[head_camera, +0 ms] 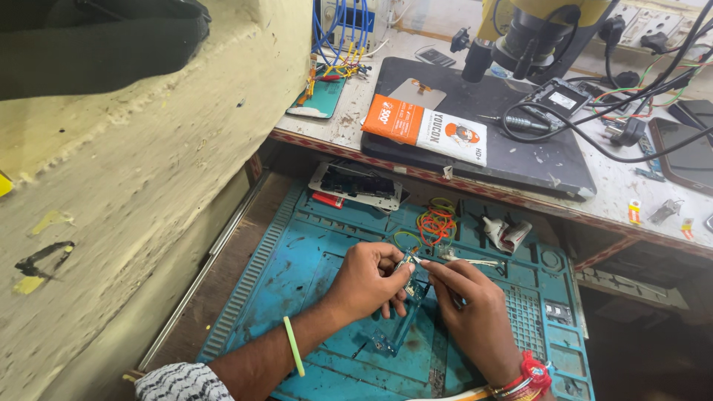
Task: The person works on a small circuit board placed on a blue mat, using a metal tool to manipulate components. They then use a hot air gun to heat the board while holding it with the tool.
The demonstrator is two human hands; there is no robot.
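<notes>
My left hand (369, 279) pinches a small green circuit board (408, 261) above a blue repair mat (297, 260). My right hand (469, 304) holds a thin pointed tool (420, 261) whose tip touches the board. A second small blue-green board piece (385, 343) lies on the mat under my hands. A green band is on my left wrist and red threads on my right wrist.
Orange and green rubber bands (435, 223), an opened phone frame (356, 184), a red lighter (327, 200) and a crumpled tube (503, 233) lie at the mat's far side. Above, the bench holds a black mat (520, 148), an orange-and-white packet (425, 128), a microscope (531, 33) and cables. A rough wall (134, 186) stands left.
</notes>
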